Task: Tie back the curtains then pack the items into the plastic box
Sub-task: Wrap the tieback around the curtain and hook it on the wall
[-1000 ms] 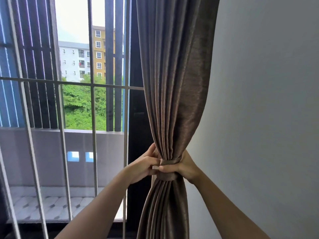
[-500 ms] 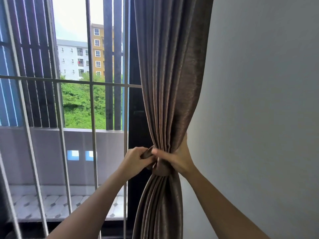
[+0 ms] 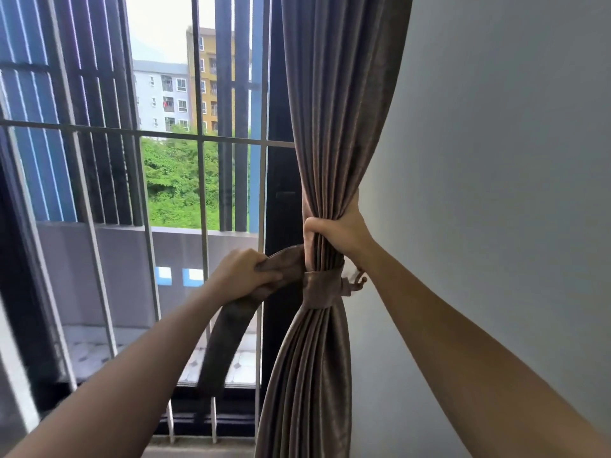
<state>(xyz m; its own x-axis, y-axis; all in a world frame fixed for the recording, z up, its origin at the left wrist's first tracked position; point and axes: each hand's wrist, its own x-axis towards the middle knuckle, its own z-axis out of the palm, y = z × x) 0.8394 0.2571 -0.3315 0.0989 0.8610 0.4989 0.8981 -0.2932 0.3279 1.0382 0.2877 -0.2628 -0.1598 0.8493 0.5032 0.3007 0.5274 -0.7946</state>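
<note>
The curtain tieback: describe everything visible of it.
The tieback is a flat band of brown, slightly shiny fabric like the curtain. One part wraps the gathered curtain just below the right hand; a loose end arcs left through the left hand, which grips it, and hangs down. A wall hook sits beside the wrap.

The tieback wraps the curtain just below the right fingers, its tail passing left through the left fingers
</note>
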